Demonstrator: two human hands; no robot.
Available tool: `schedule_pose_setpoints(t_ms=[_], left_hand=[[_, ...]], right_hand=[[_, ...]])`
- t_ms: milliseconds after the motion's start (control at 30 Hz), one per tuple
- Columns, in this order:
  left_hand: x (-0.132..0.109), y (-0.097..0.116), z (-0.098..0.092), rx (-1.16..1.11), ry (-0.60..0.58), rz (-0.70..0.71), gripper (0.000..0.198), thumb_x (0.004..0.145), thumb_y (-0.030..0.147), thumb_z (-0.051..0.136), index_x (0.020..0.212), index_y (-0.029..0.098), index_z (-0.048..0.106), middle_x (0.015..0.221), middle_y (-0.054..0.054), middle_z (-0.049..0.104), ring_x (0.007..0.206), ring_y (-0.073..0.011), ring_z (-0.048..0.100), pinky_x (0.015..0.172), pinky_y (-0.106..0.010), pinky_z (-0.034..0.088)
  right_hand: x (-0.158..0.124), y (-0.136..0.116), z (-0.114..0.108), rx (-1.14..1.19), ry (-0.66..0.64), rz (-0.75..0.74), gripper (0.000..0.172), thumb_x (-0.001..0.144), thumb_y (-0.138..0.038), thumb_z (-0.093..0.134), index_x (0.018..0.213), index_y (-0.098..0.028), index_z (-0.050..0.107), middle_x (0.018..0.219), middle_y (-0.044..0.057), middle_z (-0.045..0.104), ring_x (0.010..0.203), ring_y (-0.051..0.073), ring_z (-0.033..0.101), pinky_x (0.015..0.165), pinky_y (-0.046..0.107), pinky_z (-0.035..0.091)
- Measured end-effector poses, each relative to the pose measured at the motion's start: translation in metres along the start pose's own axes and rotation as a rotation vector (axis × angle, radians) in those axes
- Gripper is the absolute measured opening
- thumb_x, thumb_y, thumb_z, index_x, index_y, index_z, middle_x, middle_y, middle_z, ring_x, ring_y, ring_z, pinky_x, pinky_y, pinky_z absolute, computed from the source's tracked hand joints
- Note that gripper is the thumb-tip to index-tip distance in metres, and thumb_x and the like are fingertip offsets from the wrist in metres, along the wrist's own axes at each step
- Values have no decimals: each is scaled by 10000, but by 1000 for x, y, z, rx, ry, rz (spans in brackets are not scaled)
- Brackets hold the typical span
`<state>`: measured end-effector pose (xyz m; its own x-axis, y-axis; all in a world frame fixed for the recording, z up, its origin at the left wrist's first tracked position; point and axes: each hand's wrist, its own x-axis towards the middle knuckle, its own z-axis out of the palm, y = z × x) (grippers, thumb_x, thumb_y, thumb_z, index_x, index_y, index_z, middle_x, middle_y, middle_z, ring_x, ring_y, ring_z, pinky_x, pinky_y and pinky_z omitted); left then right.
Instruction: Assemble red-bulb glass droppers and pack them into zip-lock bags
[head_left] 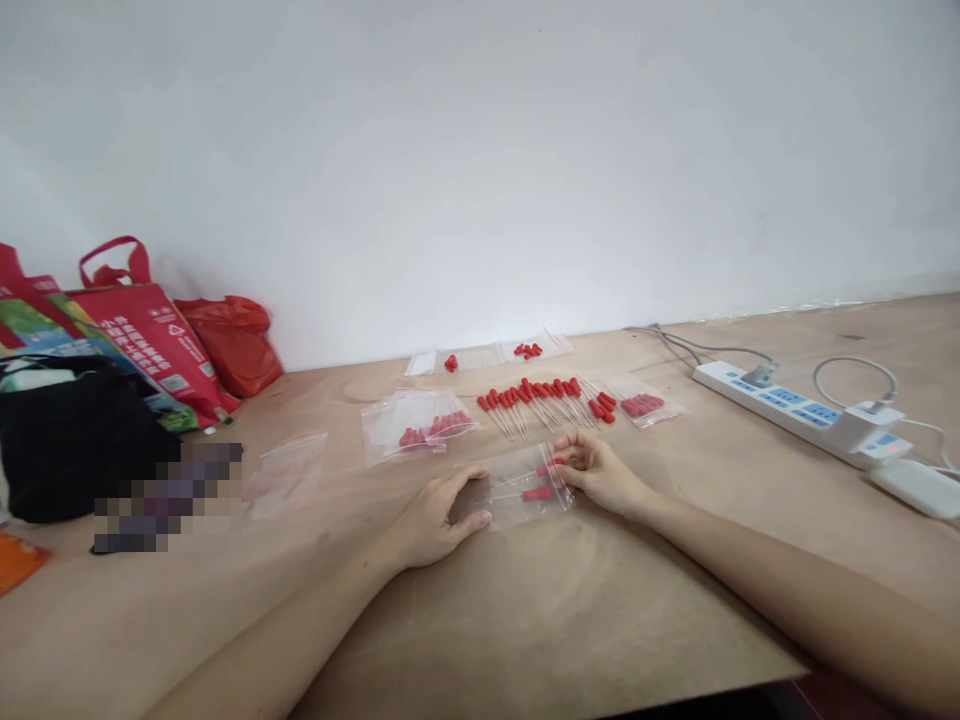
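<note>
A clear zip bag point(506, 510) lies flat on the table between my hands, with a red-bulbed dropper point(537, 493) inside it. At the bag's left end rests my left hand point(442, 515), thumb and fingers spread apart and touching the plastic. My right hand point(592, 470) is closed at the bag's right, open-looking end. Its fingers pinch the red bulb of a second dropper point(551, 467), whose thin stem lies in the bag. Beyond the hands is a row of loose red-bulbed droppers point(525, 395).
Filled clear bags lie at left point(409, 430) and right point(645, 405) of the row; more bags point(491, 357) lie by the wall. Another clear bag point(285, 475) is farther left. A power strip point(795, 410) stands right; a red shopping bag point(161, 340) and black bag point(75, 440) stand left.
</note>
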<state>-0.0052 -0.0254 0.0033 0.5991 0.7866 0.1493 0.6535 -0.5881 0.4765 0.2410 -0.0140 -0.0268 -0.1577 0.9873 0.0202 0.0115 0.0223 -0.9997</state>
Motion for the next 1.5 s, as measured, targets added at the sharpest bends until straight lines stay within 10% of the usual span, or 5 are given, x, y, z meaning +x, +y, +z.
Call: schedule_pose_setpoints(t_ms=[433, 633, 1000, 1267, 1500], left_hand=[[1, 0, -1, -22, -1, 26, 395, 783, 349, 501, 1148, 212, 439, 1164, -67, 533, 1056, -221, 494, 898, -386, 392], [2, -3, 0, -21, 4, 59, 361, 780, 334, 507, 1114, 205, 461, 1150, -67, 539, 1053, -210, 494, 906, -373, 388], [1, 0, 0, -72, -15, 103, 205, 796, 295, 493, 979, 202, 497, 1125, -60, 543, 1055, -188, 494, 888, -330, 388], [1, -1, 1, -104, -7, 60, 111, 776, 265, 506, 841, 196, 450, 1125, -77, 543, 1043, -202, 500, 848, -344, 394], [2, -2, 1, -88, -11, 73, 126, 781, 279, 501, 871, 197, 467, 1124, -72, 543, 1065, -204, 488, 867, -341, 385]], right_hand=[[5, -6, -4, -440, -107, -139, 383, 738, -231, 488, 1103, -124, 532, 651, -1, 629, 575, 114, 554, 557, 233, 428], [69, -30, -19, -904, 273, -185, 130, 704, -184, 505, 786, -157, 601, 793, 44, 646, 726, 145, 572, 644, 221, 404], [132, -25, 17, -1070, 292, 73, 368, 654, -58, 510, 1019, -62, 470, 947, 203, 589, 853, 275, 586, 629, 290, 426], [115, -44, 4, -1050, 270, 2, 479, 681, -33, 451, 1147, -21, 341, 964, 231, 564, 883, 282, 564, 685, 328, 423], [44, -27, -30, -421, 278, -57, 608, 754, -133, 386, 1284, -93, 93, 533, -47, 458, 461, 141, 503, 459, 244, 416]])
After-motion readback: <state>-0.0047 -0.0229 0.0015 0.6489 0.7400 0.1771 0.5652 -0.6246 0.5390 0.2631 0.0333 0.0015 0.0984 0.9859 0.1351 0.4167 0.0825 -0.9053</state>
